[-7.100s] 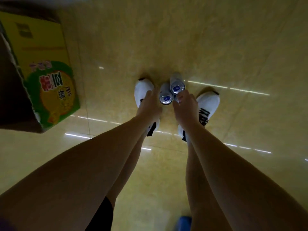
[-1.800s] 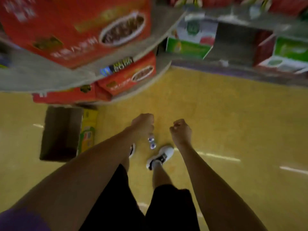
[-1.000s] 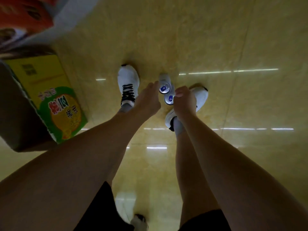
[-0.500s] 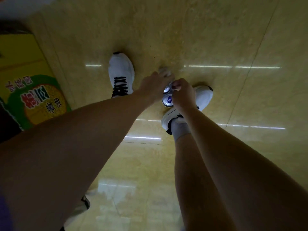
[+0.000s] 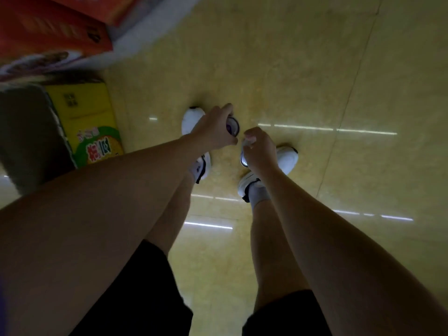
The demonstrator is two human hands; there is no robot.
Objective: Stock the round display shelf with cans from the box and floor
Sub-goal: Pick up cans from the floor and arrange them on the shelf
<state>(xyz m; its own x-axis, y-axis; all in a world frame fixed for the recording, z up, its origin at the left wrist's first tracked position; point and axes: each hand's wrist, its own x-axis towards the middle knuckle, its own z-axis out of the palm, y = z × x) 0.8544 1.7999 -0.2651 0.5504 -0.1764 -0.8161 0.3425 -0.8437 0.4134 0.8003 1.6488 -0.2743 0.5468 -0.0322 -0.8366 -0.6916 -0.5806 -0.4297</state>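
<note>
A: What is seen of the surroundings, from the largest thing down?

B: A glossy yellow tiled floor [image 5: 303, 69] fills most of the view. At the left an open yellow-and-green cardboard box [image 5: 84, 122] is stood on it, its inside too dark to be read. Above that, the pale edge of a display shelf [image 5: 135, 37] loaded with red cartons [image 5: 55, 32] is caught in the corner, blurred. White sneakers [image 5: 287, 158] are planted near the middle.

A: And the hands?

B: Each is closed round a can. The left hand [image 5: 213, 132] is wrapped about a silvery metal can with a dark-rimmed top [image 5: 232, 126], only a sliver of which is shown past the fingers. The right hand [image 5: 260, 149] is curled round a second silvery can [image 5: 243, 155], of which a bright strip of the side is exposed. Both cans are held low between the feet; whether they are clear of the floor cannot be told.

A: How far along is the task judged to be?

B: No stocked cans can be seen on the shelf from here, so the count done cannot be given. These two cans are not yet shelved. It is judged that they must next be carried up to the shelf.

A: How do the cans look?

B: Small, cylindrical and shiny; no dents can be made out.
</note>
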